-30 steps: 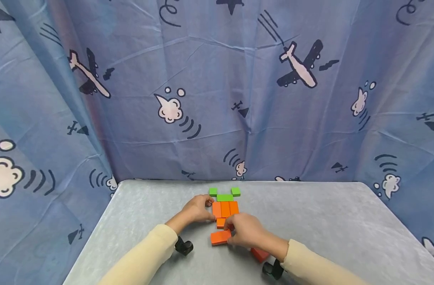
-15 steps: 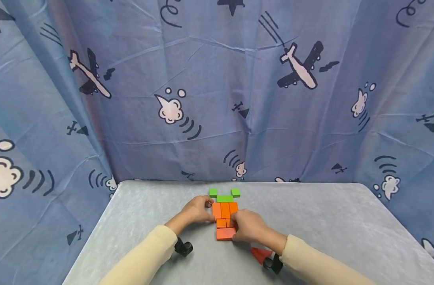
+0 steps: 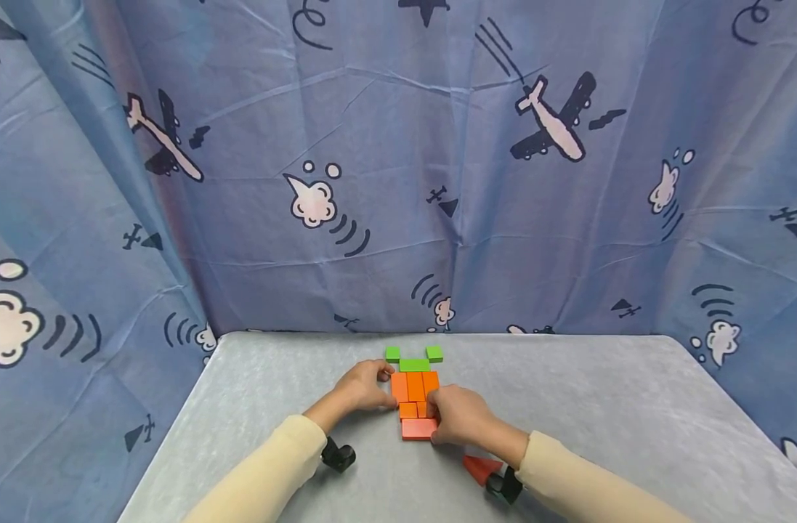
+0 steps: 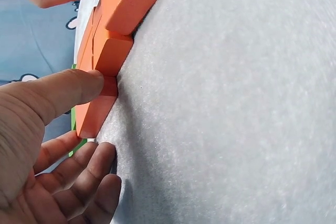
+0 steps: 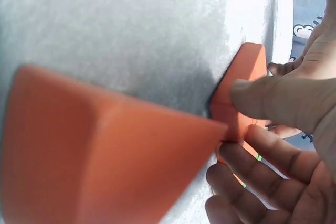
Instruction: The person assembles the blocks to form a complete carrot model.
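In the head view, flat wooden blocks form a figure on the table. My right hand (image 3: 462,415) pinches a red-orange rectangular block (image 3: 415,429) at the figure's near end, its thumb on the near side. That block lies against two small orange blocks (image 3: 407,410). Farther up are upright orange blocks side by side; at the leftmost orange block (image 3: 399,387), my left hand (image 3: 364,385) has its thumb at the near end and its index finger at the far end. A green bar (image 3: 415,365) and two green cubes (image 3: 393,354) top the figure.
A red triangular block (image 3: 481,467) lies right of the figure, under the right wrist, and looms large in the right wrist view. Black wrist cameras (image 3: 338,455) hang below both wrists. A patterned blue curtain (image 3: 398,181) stands behind the grey table (image 3: 568,407).
My right hand has moved the red-orange block up and to the right, from a slant below the figure to straight against the small orange blocks. The left hand has stayed in place.
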The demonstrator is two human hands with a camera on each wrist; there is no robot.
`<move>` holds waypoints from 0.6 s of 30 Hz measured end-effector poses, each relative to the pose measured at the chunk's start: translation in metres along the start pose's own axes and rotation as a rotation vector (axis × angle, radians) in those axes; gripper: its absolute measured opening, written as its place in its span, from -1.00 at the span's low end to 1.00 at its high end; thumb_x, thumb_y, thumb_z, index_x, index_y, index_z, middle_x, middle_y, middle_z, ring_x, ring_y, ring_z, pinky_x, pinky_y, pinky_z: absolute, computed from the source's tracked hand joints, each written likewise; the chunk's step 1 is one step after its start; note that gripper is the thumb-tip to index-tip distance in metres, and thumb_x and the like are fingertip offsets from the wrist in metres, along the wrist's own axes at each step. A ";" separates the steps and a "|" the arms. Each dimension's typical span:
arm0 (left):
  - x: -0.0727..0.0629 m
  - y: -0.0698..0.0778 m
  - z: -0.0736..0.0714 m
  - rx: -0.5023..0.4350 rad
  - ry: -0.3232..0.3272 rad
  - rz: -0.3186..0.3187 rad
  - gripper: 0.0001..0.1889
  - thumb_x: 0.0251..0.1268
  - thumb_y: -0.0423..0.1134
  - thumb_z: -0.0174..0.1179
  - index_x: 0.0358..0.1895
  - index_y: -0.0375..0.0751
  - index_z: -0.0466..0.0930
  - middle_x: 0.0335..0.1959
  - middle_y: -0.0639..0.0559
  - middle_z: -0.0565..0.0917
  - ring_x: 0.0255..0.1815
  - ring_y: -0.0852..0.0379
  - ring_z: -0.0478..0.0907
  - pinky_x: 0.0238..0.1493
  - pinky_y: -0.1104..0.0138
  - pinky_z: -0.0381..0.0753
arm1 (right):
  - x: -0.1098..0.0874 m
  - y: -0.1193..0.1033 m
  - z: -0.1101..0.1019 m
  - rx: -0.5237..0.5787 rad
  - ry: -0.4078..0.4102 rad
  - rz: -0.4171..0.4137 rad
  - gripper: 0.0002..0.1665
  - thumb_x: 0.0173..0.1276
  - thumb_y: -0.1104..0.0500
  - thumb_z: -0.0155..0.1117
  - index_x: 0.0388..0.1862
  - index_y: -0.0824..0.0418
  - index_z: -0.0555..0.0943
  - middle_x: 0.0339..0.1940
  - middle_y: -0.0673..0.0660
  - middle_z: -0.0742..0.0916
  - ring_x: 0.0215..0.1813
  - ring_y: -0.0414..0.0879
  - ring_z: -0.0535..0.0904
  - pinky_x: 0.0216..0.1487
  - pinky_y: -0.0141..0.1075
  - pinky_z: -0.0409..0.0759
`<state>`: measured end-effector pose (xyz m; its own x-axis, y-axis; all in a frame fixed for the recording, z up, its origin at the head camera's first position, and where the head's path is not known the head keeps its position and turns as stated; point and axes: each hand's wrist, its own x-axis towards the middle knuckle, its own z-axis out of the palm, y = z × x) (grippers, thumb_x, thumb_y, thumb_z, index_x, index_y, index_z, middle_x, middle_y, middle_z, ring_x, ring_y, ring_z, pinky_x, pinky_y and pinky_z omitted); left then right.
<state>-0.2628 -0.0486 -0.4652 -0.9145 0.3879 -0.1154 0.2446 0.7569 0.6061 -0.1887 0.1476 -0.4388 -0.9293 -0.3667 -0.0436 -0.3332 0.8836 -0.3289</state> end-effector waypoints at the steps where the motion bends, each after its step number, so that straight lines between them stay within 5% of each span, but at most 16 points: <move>1: 0.000 0.000 0.000 -0.003 0.001 0.000 -0.42 -0.16 -0.11 0.52 0.04 -0.11 0.59 -0.11 0.05 0.65 -0.05 0.09 0.56 0.04 0.18 0.53 | 0.000 0.000 0.000 -0.003 0.002 -0.002 -0.67 -0.25 0.24 0.56 -0.58 0.09 0.53 -0.67 -0.09 0.48 -0.57 -0.20 0.34 -0.55 -0.34 0.30; 18: 0.000 0.000 -0.001 -0.011 -0.003 0.003 -0.41 -0.17 -0.12 0.51 0.05 -0.11 0.58 -0.10 0.04 0.65 -0.05 0.08 0.56 0.05 0.19 0.53 | 0.002 0.002 0.002 -0.021 0.004 -0.028 -0.75 -0.25 0.26 0.43 -0.64 0.06 0.51 -0.71 -0.11 0.46 -0.60 -0.22 0.32 -0.57 -0.36 0.23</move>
<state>-0.2631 -0.0488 -0.4649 -0.9127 0.3919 -0.1155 0.2439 0.7496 0.6154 -0.1908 0.1485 -0.4418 -0.9202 -0.3903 -0.0307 -0.3624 0.8789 -0.3102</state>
